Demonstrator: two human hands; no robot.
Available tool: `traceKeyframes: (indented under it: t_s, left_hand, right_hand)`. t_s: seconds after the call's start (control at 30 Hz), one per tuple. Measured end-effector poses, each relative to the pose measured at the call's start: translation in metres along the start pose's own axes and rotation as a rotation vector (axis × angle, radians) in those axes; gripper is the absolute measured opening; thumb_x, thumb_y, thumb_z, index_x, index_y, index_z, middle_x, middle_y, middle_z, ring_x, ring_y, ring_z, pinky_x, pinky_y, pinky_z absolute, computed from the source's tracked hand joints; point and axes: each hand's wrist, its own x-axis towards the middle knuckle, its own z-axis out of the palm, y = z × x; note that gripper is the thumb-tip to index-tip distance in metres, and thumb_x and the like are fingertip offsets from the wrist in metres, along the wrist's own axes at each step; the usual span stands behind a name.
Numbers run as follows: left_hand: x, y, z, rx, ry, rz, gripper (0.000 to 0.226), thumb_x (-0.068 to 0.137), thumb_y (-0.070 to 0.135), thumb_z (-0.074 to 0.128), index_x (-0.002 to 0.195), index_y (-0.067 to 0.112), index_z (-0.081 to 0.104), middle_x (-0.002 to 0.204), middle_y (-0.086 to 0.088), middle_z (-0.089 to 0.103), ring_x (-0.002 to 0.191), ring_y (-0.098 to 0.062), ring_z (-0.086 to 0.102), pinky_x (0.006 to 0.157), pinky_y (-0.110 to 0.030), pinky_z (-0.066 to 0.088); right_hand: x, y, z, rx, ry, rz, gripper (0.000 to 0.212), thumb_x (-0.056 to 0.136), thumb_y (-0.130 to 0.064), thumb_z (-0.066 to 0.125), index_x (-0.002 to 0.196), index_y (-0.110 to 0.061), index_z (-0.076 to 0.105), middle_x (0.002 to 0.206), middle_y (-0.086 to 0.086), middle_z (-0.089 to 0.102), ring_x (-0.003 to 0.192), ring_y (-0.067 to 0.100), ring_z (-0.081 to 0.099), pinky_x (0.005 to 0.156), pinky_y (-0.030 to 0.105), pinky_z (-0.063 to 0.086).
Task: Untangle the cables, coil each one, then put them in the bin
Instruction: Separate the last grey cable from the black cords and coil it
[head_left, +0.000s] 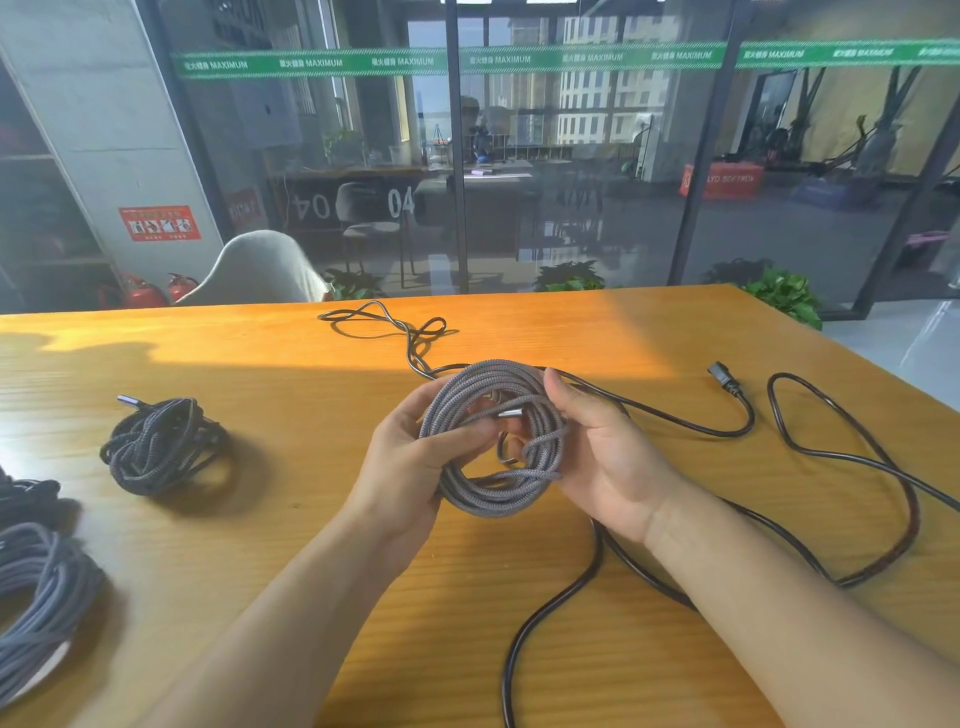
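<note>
1. Nearest me, at the left edge: a grey braided coil (36, 592), cut off by the frame, lying flat on the wooden table (260, 519). Just beyond it, a darker bundle (23, 496), also cut off.
2. Near centre-right: a loose black cable (550, 613) runs from the near edge away under my right forearm, then swings out in wide loops over the right side of the table.
3. Centre, held up over the table: the grey coiled cable (493, 441) sits between my two hands. The ring faces me, its opening roughly upright, slightly taller than wide.
4. My left hand (410, 457) grips the coil's left side, fingers curled round the strands and thumb across the front.
5. My right hand (602, 452) cups the coil's right side, palm towards me, thumb up against the top-right of the ring. Its fingers are behind the strands; I judge them wrapped round the coil.
6. A silver connector end (511, 414) lies across the opening, its long axis left to right, tip pointing right.
7. Left, mid-distance: a dark braided coil (161, 447) flat on the table, well apart from my hands, a plug sticking out at its far left.
8. Right, farther: the black cable's plug (723, 375), pointing far-left.
9. Far centre: a thin dark cable (387, 327) in loose, tangled loops.
</note>
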Motion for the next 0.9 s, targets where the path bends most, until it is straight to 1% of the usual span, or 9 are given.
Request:
traceKeyframes:
  t_s: [0.17,0.27,0.37,0.43,0.5,0.57,0.67,0.8,0.9]
  left_hand:
    - [0.002,-0.002,-0.003,0.044,0.007,0.017,0.052,0.079,-0.003,0.077,0.129,0.007,0.067,0.115,-0.016,0.076,0.104,-0.026,0.074,0.089,-0.029,0.059]
    - [0.003,-0.004,-0.005,0.047,0.025,0.03,0.05,0.078,0.001,0.078,0.126,0.006,0.068,0.117,-0.017,0.076,0.109,-0.028,0.073,0.094,-0.031,0.058]
    - [0.001,-0.005,-0.002,0.067,0.0,0.031,0.041,0.081,0.003,0.076,0.121,0.005,0.07,0.112,-0.015,0.077,0.103,-0.026,0.074,0.092,-0.03,0.056]
    - [-0.001,-0.005,0.002,0.076,-0.042,0.03,0.033,0.086,0.001,0.074,0.119,0.004,0.071,0.108,-0.015,0.077,0.097,-0.024,0.075,0.089,-0.029,0.057]
    - [-0.002,-0.006,0.005,0.077,-0.072,0.039,0.029,0.087,0.002,0.073,0.116,0.003,0.072,0.102,-0.019,0.076,0.093,-0.026,0.075,0.086,-0.028,0.058]
    - [-0.004,-0.006,0.007,0.086,-0.079,0.047,0.027,0.087,0.003,0.073,0.115,0.003,0.072,0.095,-0.018,0.075,0.087,-0.024,0.074,0.083,-0.027,0.059]
    - [-0.007,-0.006,0.008,0.097,-0.065,0.063,0.025,0.09,0.002,0.073,0.114,0.002,0.073,0.097,-0.018,0.077,0.081,-0.02,0.072,0.08,-0.027,0.058]
    - [-0.007,-0.007,0.011,0.083,0.004,0.085,0.02,0.092,0.002,0.071,0.111,0.004,0.074,0.091,-0.015,0.078,0.077,-0.018,0.073,0.075,-0.025,0.058]
    - [-0.007,-0.009,0.01,0.056,0.027,0.072,0.019,0.091,0.001,0.071,0.11,0.004,0.075,0.09,-0.014,0.078,0.077,-0.018,0.073,0.076,-0.025,0.059]
  right_hand:
    - [0.0,-0.003,-0.002,-0.029,-0.007,-0.003,0.06,0.103,-0.034,0.063,0.152,-0.004,0.046,0.139,0.02,0.058,0.111,0.026,0.056,0.089,0.038,0.05]
    - [-0.001,-0.002,-0.004,-0.05,0.01,-0.011,0.057,0.099,-0.025,0.066,0.149,-0.001,0.049,0.124,0.014,0.064,0.1,0.022,0.064,0.087,0.036,0.053]
    - [-0.003,-0.003,-0.003,-0.037,-0.003,-0.025,0.056,0.099,-0.025,0.067,0.147,-0.002,0.052,0.126,0.017,0.064,0.095,0.022,0.065,0.088,0.036,0.055]
    - [-0.003,-0.004,-0.004,-0.039,-0.011,-0.019,0.055,0.101,-0.031,0.064,0.146,-0.001,0.053,0.137,0.022,0.061,0.108,0.029,0.063,0.102,0.044,0.051]
    - [-0.002,-0.003,-0.007,-0.034,-0.019,-0.006,0.054,0.104,-0.034,0.06,0.145,0.0,0.055,0.148,0.026,0.055,0.133,0.042,0.054,0.122,0.055,0.035]
    - [-0.001,-0.003,-0.008,-0.039,-0.029,-0.006,0.053,0.105,-0.036,0.057,0.144,0.0,0.056,0.147,0.028,0.055,0.143,0.049,0.044,0.125,0.06,0.026]
    - [-0.001,-0.002,-0.007,-0.051,-0.014,0.002,0.052,0.102,-0.04,0.061,0.135,0.0,0.061,0.132,0.026,0.062,0.126,0.047,0.055,0.116,0.055,0.039]
    - [0.003,-0.001,-0.001,-0.016,0.004,0.018,0.07,0.096,-0.045,0.072,0.143,0.002,0.052,0.095,0.015,0.055,0.109,0.037,0.04,0.103,0.05,0.037]
    - [0.003,0.0,0.002,-0.02,0.03,0.011,0.076,0.093,-0.045,0.076,0.147,0.001,0.049,0.095,0.016,0.053,0.105,0.035,0.041,0.104,0.049,0.037]
